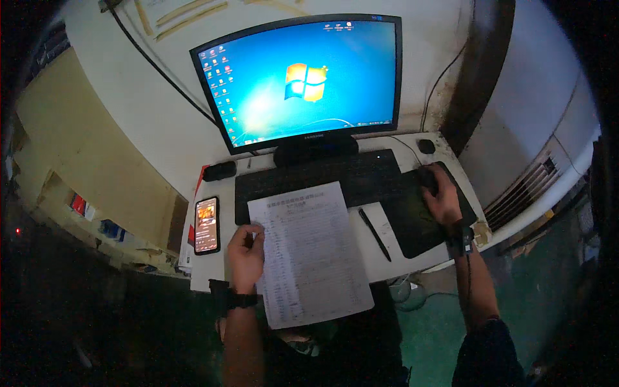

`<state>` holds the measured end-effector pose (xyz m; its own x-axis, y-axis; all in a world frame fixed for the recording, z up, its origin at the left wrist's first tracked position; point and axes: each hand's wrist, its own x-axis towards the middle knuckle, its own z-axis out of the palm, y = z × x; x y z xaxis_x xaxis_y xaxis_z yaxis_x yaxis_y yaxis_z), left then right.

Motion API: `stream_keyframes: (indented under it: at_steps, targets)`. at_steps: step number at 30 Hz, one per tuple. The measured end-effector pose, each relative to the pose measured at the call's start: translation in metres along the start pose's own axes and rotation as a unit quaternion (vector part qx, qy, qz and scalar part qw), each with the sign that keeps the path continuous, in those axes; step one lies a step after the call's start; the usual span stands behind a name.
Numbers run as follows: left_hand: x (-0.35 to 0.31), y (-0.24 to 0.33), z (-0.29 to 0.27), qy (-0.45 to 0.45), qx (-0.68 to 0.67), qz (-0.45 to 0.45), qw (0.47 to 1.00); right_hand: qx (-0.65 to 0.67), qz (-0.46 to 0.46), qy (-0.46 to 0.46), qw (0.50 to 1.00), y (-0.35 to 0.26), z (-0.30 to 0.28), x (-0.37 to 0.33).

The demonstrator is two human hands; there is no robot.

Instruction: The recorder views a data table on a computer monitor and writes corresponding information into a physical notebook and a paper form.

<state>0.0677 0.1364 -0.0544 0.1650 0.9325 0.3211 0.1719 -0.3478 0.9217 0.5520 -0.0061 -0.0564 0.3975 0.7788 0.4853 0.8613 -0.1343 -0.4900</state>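
Observation:
A printed sheet of paper (316,258) with rows like a table lies tilted over the keyboard's front and hangs past the desk's near edge. At its left edge, my left hand (246,253) is closed, thumb and fingers pinching the paper. My right hand (443,201) rests over a dark computer mouse (427,177), which is partly hidden beneath the fingers. Under them lies a black mouse pad (409,222). Between the sheet and the pad is a black pen (374,234). Behind the paper sits a black keyboard (367,171), partly covered.
A lit monitor (303,84) showing a blue desktop stands at the back of the white desk (222,274). To the left lie a phone (207,224) with its screen on and a small black object (220,171). Another small black object (426,146) sits back right. Cables run behind.

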Motion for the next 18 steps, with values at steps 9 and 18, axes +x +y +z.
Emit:
stream_keyframes:
  at_steps: [9, 18]
  targets:
    - [0.0, 0.005, -0.006, -0.021, 0.067, -0.01, 0.997, -0.02, -0.016, -0.028, 0.999, -0.018, -0.006, 0.004]
    - [0.0, 0.007, -0.001, -0.011, 0.006, -0.003, 1.0, -0.032, -0.017, -0.026, 0.999, -0.021, -0.011, 0.001]
